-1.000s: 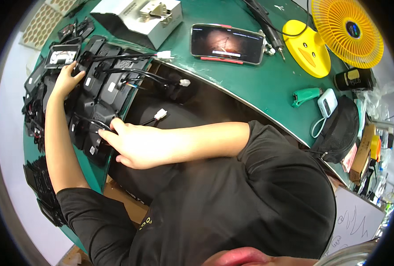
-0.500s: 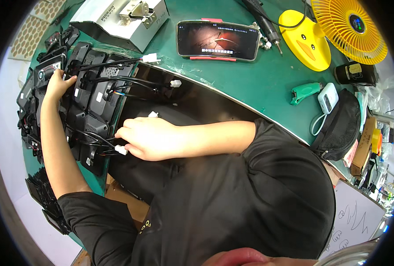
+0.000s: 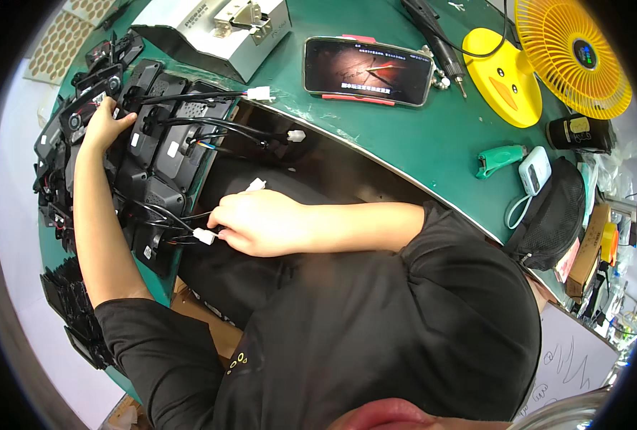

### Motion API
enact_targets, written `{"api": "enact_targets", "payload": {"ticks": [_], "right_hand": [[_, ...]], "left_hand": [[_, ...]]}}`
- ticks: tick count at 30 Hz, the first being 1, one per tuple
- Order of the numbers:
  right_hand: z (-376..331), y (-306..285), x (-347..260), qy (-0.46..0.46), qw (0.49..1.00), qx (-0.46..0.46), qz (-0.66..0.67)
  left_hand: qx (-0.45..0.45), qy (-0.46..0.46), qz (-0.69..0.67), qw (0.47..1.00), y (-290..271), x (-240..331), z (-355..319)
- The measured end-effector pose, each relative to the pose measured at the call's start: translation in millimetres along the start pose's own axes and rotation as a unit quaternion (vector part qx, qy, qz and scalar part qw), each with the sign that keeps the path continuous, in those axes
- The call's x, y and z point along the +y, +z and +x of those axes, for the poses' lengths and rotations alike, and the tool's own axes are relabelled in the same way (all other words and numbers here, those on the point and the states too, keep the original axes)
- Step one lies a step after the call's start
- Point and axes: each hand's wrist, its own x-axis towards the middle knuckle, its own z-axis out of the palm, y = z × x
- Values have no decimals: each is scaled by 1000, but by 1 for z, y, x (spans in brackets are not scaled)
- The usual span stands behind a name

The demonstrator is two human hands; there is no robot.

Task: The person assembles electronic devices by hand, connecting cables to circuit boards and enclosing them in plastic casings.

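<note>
Several black electronic modules (image 3: 164, 147) with black cables and white plug connectors lie in rows at the left end of a green bench (image 3: 433, 158). My left hand (image 3: 105, 123) reaches far left and presses on one module near the bench's edge. My right hand (image 3: 257, 222) is closed around black cables just right of a white connector (image 3: 205, 236), at the near edge of the rows. Other white connectors (image 3: 259, 93) hang off the modules toward the bench's cut-out.
A grey metal fixture (image 3: 218, 29) stands at the back. A phone (image 3: 367, 70) with a lit screen lies beside it. A yellow duck-shaped pad (image 3: 503, 75), a yellow fan (image 3: 573, 54), a teal tool (image 3: 501, 158) and a black pouch (image 3: 551, 215) sit to the right.
My right hand has slid right along the cables, away from the modules, drawing a white connector with it. My left hand stays on the far-left module.
</note>
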Motion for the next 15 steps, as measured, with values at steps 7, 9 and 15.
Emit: {"api": "enact_targets", "payload": {"ticks": [7,9,15], "right_hand": [[-9,12,20,-6,999,-21,33],[-11,15,25,-19,999,-16,46],[-19,17,39,-30,999,19,37]], "left_hand": [[-8,-21,-78,997,9,-20,-3],[-26,-17,-36,999,3,-24,-5],[-44,-46,-7,998,-4,13,-2]]}}
